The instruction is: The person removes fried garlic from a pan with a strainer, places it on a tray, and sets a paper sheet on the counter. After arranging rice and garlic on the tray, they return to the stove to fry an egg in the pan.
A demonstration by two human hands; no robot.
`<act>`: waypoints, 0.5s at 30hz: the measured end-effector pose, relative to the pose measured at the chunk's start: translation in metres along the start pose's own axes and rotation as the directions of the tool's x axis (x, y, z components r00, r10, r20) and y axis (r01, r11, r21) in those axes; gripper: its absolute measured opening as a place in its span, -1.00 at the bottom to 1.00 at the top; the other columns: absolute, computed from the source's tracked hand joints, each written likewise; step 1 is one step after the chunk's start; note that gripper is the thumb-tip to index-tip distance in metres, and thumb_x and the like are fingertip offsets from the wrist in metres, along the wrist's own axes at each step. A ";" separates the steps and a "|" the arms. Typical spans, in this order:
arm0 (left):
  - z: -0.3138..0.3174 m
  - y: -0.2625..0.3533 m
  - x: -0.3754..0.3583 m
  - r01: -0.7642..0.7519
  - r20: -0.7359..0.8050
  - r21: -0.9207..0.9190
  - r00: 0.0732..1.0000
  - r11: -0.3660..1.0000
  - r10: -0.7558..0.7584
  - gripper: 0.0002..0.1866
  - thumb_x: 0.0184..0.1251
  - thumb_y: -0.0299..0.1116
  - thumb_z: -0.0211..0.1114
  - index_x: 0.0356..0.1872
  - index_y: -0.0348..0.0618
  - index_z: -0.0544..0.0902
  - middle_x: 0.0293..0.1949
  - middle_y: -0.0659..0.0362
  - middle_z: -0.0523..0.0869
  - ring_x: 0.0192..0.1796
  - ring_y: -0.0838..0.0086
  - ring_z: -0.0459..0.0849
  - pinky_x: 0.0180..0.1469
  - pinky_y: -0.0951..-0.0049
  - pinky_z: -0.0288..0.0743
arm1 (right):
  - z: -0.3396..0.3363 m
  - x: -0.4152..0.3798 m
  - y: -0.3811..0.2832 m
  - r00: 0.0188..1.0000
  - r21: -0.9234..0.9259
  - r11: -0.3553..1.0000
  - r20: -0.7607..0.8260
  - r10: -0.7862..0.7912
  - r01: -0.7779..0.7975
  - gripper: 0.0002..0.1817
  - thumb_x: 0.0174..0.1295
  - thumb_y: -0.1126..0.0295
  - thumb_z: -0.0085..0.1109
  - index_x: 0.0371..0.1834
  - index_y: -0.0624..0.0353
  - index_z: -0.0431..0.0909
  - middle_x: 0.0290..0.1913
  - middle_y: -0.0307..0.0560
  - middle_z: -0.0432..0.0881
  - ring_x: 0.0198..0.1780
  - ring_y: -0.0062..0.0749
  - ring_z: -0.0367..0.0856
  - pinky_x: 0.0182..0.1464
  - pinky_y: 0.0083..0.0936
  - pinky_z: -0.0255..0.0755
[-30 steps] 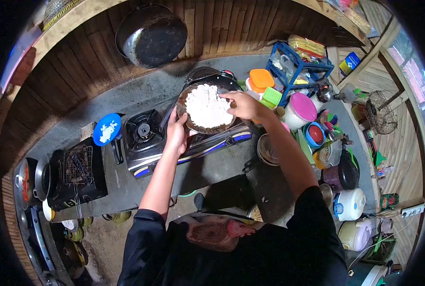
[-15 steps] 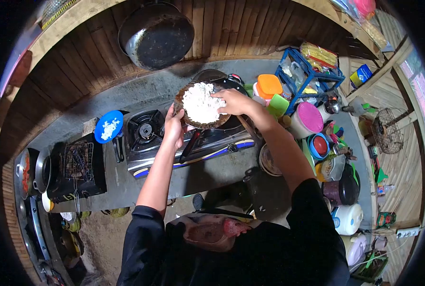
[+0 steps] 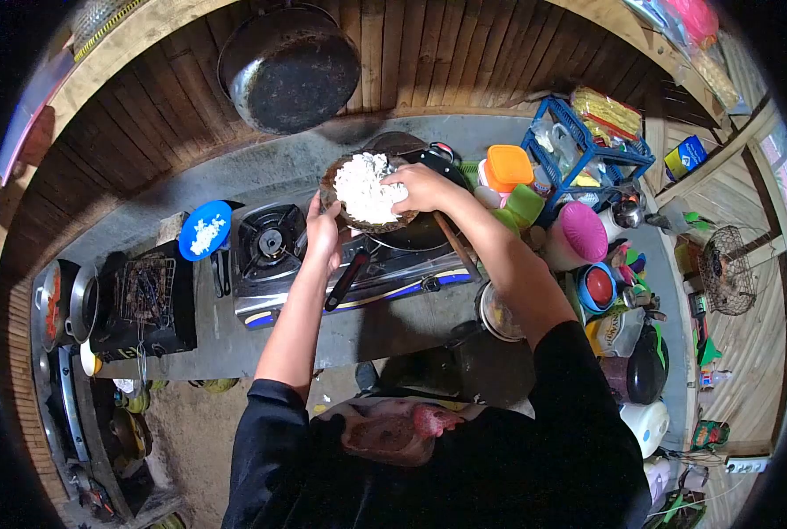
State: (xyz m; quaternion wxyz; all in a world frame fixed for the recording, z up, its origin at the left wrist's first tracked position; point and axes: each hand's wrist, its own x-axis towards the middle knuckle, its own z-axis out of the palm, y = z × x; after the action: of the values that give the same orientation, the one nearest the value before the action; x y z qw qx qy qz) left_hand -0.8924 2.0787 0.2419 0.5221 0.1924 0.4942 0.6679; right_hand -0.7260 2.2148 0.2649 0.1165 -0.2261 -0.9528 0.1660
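Note:
A shallow round brown dish (image 3: 329, 187) heaped with white crumbly food (image 3: 362, 189) is held over the stove. My left hand (image 3: 323, 234) grips the dish by its left rim, thumb on top. At the right of the heap, my right hand (image 3: 421, 188) has its fingers curled into the white food; the fingertips are partly hidden by it. Below the dish, a dark pan (image 3: 411, 236) sits on the right side of the two-burner gas stove (image 3: 270, 295). A black handle (image 3: 347, 280) sticks out toward me, and a wooden handle (image 3: 455, 244) lies at the pan's right.
A blue plate (image 3: 196, 231) with white bits stands left of the stove, beside a black grill box (image 3: 151, 304). On the right are an orange-lidded container (image 3: 509, 166), a blue rack (image 3: 578, 150) and a pink-lidded tub (image 3: 585, 231). A large pan (image 3: 292, 75) hangs on the wall.
My right hand has moved slightly left and down into the white food. The dish remains in my left hand, and the camera view has shifted a little.

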 end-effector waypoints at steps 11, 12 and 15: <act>-0.004 -0.007 0.004 -0.025 -0.036 -0.010 0.999 1.000 0.025 -0.53 0.39 -0.45 -0.08 0.32 0.00 0.18 0.04 0.06 0.53 -0.06 0.31 0.62 -0.27 0.24 0.63 | 0.016 0.016 0.012 0.999 0.028 0.998 0.001 0.053 -0.053 -0.53 -0.22 0.34 0.36 -0.11 0.13 0.63 -0.18 0.18 0.63 -0.08 0.01 0.59 0.08 -0.29 0.43; -0.004 -0.007 0.003 -0.016 -0.042 -0.002 0.999 1.000 0.016 -0.52 0.40 -0.45 -0.09 0.33 -0.02 0.16 0.08 0.06 0.50 0.01 0.29 0.59 -0.20 0.19 0.63 | 0.017 0.016 0.013 0.997 0.057 0.995 0.013 0.077 -0.077 -0.51 -0.22 0.30 0.37 -0.10 0.14 0.62 -0.18 0.19 0.63 -0.08 0.01 0.59 0.09 -0.30 0.43; -0.007 -0.006 0.005 -0.013 -0.029 0.017 0.999 1.000 0.013 -0.51 0.39 -0.45 -0.08 0.34 -0.03 0.14 0.09 0.05 0.49 0.01 0.28 0.59 -0.20 0.20 0.63 | 0.015 0.019 0.011 0.996 0.169 0.982 0.037 0.085 -0.090 -0.44 -0.24 0.18 0.38 -0.07 0.16 0.61 -0.15 0.21 0.62 -0.04 0.01 0.58 0.12 -0.30 0.39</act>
State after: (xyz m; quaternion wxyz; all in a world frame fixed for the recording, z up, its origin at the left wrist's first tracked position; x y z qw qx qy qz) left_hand -0.8969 2.0799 0.2319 0.5089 0.1902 0.5060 0.6700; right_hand -0.7431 2.2290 0.2499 0.1138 -0.2546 -0.9259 0.2550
